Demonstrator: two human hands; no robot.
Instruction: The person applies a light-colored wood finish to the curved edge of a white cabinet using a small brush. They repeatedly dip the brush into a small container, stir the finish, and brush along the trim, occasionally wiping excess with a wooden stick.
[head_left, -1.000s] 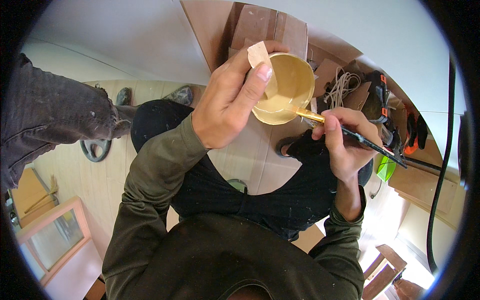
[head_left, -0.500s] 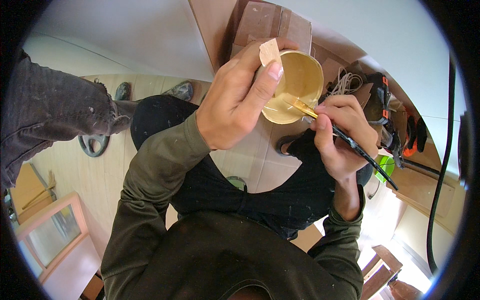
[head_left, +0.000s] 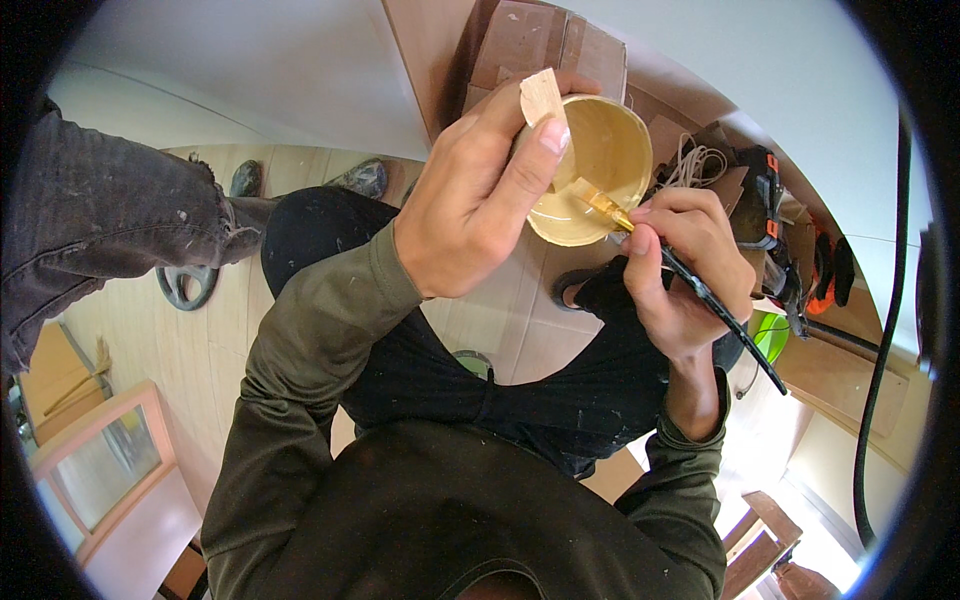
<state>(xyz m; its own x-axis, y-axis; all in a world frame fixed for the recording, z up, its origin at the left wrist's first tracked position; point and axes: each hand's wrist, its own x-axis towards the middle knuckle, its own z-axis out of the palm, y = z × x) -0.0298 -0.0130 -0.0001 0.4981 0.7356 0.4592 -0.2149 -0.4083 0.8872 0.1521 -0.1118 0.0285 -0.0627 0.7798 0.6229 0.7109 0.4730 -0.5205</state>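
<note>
Pale wood showed first: a flat stick (head_left: 543, 98) pressed under the thumb of the left hand (head_left: 470, 205), which was clamped around the side of a cream-coloured cup (head_left: 625, 150), fingers curled behind the rim. The right hand (head_left: 722, 270) was closed in a pinch, thumb and fingers together on a paintbrush (head_left: 714, 306) near its gold ferrule; the dark handle slanted down to the right, past the palm. The brush's bristles lay inside the cup, which was tipped toward the person and held a pale, glossy liquid (head_left: 568, 216) along its lower side. Whether the bristles touched the liquid could not be told. Beyond the cup stood a taped cardboard box (head_left: 545, 48), its contents hidden. Right of that lay a coil of whitish cable (head_left: 697, 165), beside a black case (head_left: 752, 195) with orange catches.
</note>
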